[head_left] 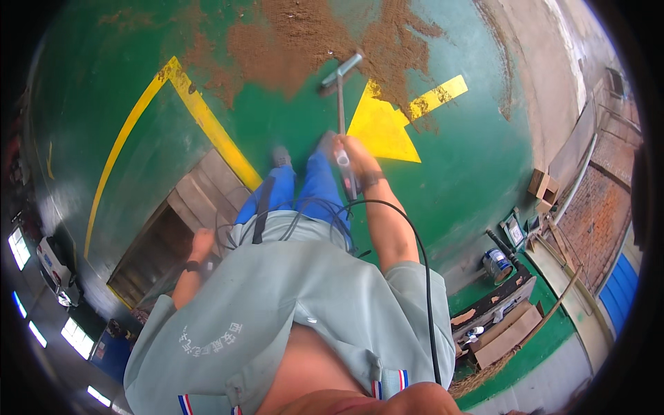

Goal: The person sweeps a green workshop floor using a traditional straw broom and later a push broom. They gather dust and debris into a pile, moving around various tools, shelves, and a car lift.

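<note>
My right hand is closed around the handle of a long-handled broom in front of my right leg. The pale handle's upper end sticks out behind my grip toward my body. At its far end a narrow grey-green, bar-shaped head lies at the edge of loose brown dirt; the head is blurred, so its bristles do not show clearly. Low at my left side, my left hand has its fingers curled in. Whether anything is inside them is hidden. A black cable loops across my waist and right arm.
The green floor bears yellow painted lines and a yellow arrow, partly dirt-covered. Boards border a dark recess on my left. At the right are cardboard boxes, a blue-and-white bucket and a long stick.
</note>
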The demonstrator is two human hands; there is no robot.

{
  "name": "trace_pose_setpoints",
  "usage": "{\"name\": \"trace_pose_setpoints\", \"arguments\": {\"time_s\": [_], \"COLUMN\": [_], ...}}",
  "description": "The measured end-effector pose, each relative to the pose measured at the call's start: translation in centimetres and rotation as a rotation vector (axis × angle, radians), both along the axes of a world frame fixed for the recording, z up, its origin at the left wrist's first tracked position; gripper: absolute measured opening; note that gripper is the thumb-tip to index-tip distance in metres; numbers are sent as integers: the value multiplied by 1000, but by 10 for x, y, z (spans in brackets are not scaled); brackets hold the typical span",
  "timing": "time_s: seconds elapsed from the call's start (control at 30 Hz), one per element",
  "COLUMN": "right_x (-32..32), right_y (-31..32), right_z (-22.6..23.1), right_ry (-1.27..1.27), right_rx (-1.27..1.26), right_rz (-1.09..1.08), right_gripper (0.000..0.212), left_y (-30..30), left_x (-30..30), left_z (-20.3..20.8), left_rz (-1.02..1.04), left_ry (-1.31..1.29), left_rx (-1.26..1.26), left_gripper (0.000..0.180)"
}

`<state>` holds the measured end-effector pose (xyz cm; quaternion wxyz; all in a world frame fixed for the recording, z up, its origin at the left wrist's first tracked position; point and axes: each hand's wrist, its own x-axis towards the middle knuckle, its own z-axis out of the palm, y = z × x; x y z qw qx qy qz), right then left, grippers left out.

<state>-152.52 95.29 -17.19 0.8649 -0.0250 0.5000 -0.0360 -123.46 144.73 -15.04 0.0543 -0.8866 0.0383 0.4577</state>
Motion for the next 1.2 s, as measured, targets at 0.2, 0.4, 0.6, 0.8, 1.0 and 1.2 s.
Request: {"name": "trace_pose_setpoints", "arguments": {"time_s": [0.2,0.4,0.6,0.8,1.0,1.2], "right_x": [-36,-133,-265,-357,-501,-628], "right_y": [-22,59,149,205,269,279], "right_z": [30,76,63,35,17,-65], "right_ry": [25,116,1034,1160,1110,1105], "right_rx": [-259,-473,-700,-402,-288,-323], "right_rz": [111,141,639,356,314,536], "right_gripper": [18,27,51,55,55,57], "left_y": [-84,-93,-234,-266,-236,-208], "left_x": [31,106,61,14,-46,-147], "left_z": [8,-120,-71,-30,2,58], "left_rz": [34,-486,-434,-394,-391,-503], "left_ry": [-20,5,-8,-99,-143,-247], "left_rx": [-172,-501,-392,-473,-87,80], "left_gripper": [32,33,33,34,38,40]}}
